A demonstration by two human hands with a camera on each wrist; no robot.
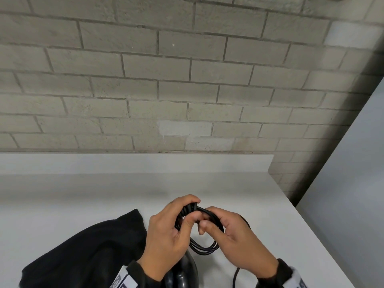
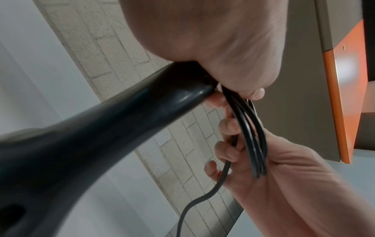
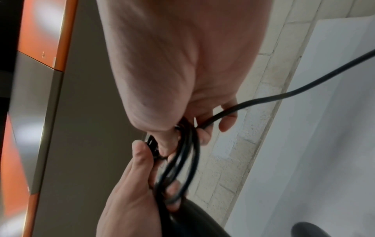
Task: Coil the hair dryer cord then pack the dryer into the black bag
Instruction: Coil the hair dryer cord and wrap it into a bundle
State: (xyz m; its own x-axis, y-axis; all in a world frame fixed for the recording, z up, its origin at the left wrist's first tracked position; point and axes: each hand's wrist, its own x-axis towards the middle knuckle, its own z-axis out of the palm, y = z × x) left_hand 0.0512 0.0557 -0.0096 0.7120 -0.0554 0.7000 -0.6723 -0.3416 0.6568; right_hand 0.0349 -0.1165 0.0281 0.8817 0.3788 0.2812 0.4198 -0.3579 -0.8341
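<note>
Over the white table, my left hand [image 1: 176, 223] grips the end of the black hair dryer's handle [image 2: 113, 121] together with several loops of its black cord [image 1: 205, 248]. My right hand [image 1: 218, 225] pinches the same coil from the right side. The loops hang between both hands, and a loose length of cord [image 3: 284, 94] trails off toward the table's near right. The dryer's body [image 1: 182, 273] shows below my left wrist, mostly hidden. The black bag [image 1: 87, 252] lies flat on the table to the left of my hands.
A white table [image 1: 259, 204] runs to a grey brick wall [image 1: 187, 90] at the back, and its right edge falls off beside my right arm. An orange and grey panel [image 2: 345, 80] shows overhead in the wrist views.
</note>
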